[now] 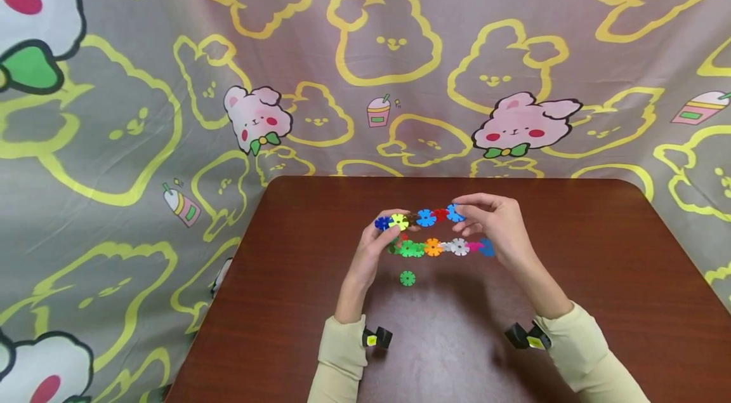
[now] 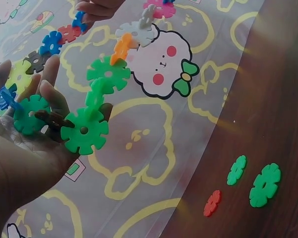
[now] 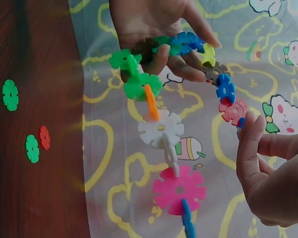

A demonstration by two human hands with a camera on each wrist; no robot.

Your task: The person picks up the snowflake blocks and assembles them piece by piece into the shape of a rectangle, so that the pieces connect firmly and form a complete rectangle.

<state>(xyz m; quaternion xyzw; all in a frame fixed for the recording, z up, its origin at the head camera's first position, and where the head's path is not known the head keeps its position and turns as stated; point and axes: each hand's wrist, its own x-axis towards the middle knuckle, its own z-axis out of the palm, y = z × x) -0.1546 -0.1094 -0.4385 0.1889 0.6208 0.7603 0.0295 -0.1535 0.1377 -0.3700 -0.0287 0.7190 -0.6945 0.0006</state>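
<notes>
A chain of interlocking plastic snowflake discs hangs in the air between both hands. My left hand (image 1: 368,251) grips its bend, thumb near a yellow disc (image 1: 398,222) and a dark blue disc (image 1: 382,223). My right hand (image 1: 502,225) pinches a blue disc (image 1: 455,212) at one end, beside a red disc (image 3: 233,113). The other length droops below, through green discs (image 2: 84,131), an orange disc (image 1: 433,247), white discs (image 3: 161,128) and a pink disc (image 3: 179,190), to a blue disc (image 3: 187,218) at its loose end.
Loose on the brown table (image 1: 274,301) lie a green disc (image 1: 407,278), another green disc (image 2: 237,170) and a red disc (image 2: 212,203). A grey curtain (image 1: 320,47) with cartoon prints stands behind and to the left of the table.
</notes>
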